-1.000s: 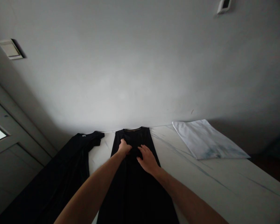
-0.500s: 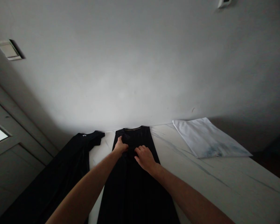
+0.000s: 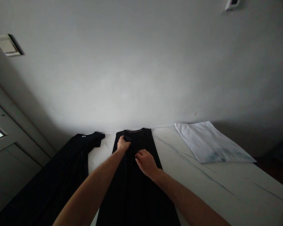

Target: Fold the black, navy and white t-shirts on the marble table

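Note:
A black shirt point(image 3: 136, 194) lies lengthwise on the white table, its neckline at the far end by the wall. Near the collar's left side, my left hand point(image 3: 124, 145) is closed on a bit of its dark cloth. My right hand point(image 3: 146, 161) rests lower on the shirt's right half, fingers curled and closed on the fabric. Between the two hands the cloth looks bunched, though the dark colour hides the folds.
Another black shirt point(image 3: 61, 166) with a small white mark lies spread to the left. A folded white garment point(image 3: 202, 138) with a bluish print lies at the right. The marble-patterned table point(image 3: 202, 188) meets a grey wall point(image 3: 136, 72); a door point(image 3: 16, 163) stands at left.
My left hand has shifted slightly right and its fingers have drawn in closer. The right hand has moved slightly down. The camera view has also moved a little.

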### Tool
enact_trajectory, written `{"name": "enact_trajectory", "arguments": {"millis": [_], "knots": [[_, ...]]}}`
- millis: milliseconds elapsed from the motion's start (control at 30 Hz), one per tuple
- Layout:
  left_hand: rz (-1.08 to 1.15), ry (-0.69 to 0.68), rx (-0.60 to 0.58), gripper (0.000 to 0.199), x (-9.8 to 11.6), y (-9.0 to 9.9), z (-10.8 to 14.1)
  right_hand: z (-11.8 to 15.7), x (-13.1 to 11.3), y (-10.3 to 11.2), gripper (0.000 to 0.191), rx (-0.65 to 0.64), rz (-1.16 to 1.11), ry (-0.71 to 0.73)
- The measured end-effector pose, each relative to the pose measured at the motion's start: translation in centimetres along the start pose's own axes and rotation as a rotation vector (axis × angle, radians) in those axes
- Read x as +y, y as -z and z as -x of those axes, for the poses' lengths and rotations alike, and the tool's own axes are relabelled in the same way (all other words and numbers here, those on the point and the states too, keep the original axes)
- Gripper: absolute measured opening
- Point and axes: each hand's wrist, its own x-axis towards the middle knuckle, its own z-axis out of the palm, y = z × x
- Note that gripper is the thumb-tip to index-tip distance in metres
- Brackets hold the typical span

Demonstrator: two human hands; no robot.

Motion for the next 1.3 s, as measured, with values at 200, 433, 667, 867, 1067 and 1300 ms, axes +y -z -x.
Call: {"name": "enact_trajectory", "arguments": {"millis": [200,433,667,867,1067,1300], "knots": [[-0.055,-0.197,0.044,0.054,2.8,1.0,1.7,-0.1,0.5,-0.9,0.021,-0.026,-0.095,0.030],[-0.181,-0.508,-0.129,0.081,3.7,1.5,4.7,-0.1,0.6,-1.1,0.019,-0.018,-0.137,0.069],[-0.264,-0.407,-0.160,0.071,0.8,1.8,4.0,0.1,0.7,-0.5,0.015,0.025,-0.194,0.051],[-0.263,-0.101,0.048,0.043,-0.8,2.2,1.6,0.3,1.0,-0.7,0.020,0.037,-0.222,0.108],[-0.301,-0.193,0.093,0.049,-0.5,3.5,2.8,0.3,1.0,-0.3,0.018,0.088,-0.225,0.102],[-0.461,-0.602,-0.171,0.036,-1.5,5.5,8.0,0.0,0.9,-0.3,0.030,0.067,-0.283,-0.102]]}}
